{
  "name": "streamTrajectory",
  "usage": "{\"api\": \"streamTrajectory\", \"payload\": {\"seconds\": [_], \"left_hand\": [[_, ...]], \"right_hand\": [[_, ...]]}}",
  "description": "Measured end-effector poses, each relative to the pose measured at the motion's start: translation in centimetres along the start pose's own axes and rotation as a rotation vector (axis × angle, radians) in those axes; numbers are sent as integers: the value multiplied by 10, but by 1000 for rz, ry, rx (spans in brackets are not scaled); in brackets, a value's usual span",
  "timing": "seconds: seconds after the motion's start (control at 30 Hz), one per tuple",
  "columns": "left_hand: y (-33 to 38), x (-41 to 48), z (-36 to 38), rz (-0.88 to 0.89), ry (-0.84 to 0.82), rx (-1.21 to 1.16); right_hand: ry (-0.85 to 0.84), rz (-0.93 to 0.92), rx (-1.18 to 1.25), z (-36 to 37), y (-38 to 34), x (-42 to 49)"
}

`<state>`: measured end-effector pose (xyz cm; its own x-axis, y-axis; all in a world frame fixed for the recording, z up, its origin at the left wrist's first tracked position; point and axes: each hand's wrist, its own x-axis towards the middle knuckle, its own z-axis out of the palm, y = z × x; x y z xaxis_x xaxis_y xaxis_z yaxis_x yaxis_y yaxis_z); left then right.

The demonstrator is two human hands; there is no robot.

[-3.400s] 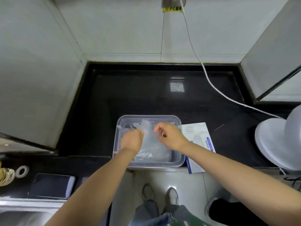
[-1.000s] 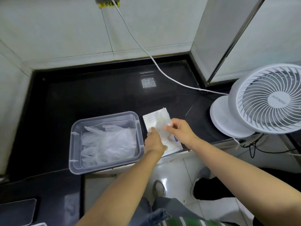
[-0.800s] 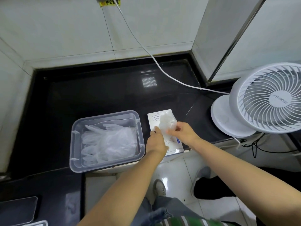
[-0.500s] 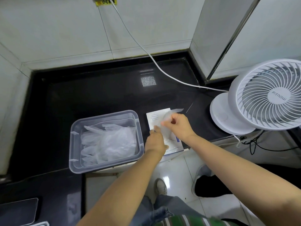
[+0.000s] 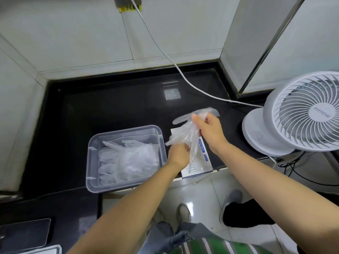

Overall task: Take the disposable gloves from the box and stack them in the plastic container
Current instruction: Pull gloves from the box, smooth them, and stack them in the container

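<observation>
Just right of the plastic container (image 5: 89, 162), over the box (image 5: 200, 162), the right hand (image 5: 211, 131) pinches a clear glove (image 5: 185, 136) near its fingers and the left hand (image 5: 178, 155) grips it lower down; flimsy, weightless and clingy, it seems best held at both ends.

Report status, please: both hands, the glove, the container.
Right hand pinches glove, left hand grips its lower part, over box. Glove not yet in container; stack lies there. Nothing between them.
</observation>
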<state>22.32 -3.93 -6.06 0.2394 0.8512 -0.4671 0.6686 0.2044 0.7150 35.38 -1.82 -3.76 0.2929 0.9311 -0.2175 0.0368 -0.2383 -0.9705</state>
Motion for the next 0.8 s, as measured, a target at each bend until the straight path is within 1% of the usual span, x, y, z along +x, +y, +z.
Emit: {"api": "streamTrajectory", "payload": {"seconds": [0.1,0.17,0.2,0.27,0.3,0.37,0.43,0.5,0.57,0.67,0.73,0.8], "left_hand": [[15,-14,-33,22,124,-614],[16,-17,-54,-51,75,-814],[13,-15,-62,-93,30,-800],[5,-12,-70,-110,-6,-653],[1,-11,-71,-81,21,-556],[-5,-10,-72,-15,177,-439],[-13,-10,-74,48,340,-437],[-19,-12,-81,95,429,-446],[-26,-10,-88,92,431,-517],[-31,-12,-98,105,390,-646],[-33,-19,-104,105,359,-662],[-36,-27,-109,157,341,-615]], "right_hand": [[36,41,-17,5,11,-7],[35,41,-68,14,10,-11],[28,32,-101,21,9,-12],[-5,3,-173,35,6,-13],[-24,-6,-200,41,4,-14],[-51,-14,-218,50,1,-17],[-102,-7,-198,53,-3,-21],[-188,-1,-137,53,-8,-25],[-239,17,-47,51,-9,-26],[-179,47,4,52,-4,-21],[-163,73,17,54,-1,-18],[-278,125,83,58,-4,-18]]}}
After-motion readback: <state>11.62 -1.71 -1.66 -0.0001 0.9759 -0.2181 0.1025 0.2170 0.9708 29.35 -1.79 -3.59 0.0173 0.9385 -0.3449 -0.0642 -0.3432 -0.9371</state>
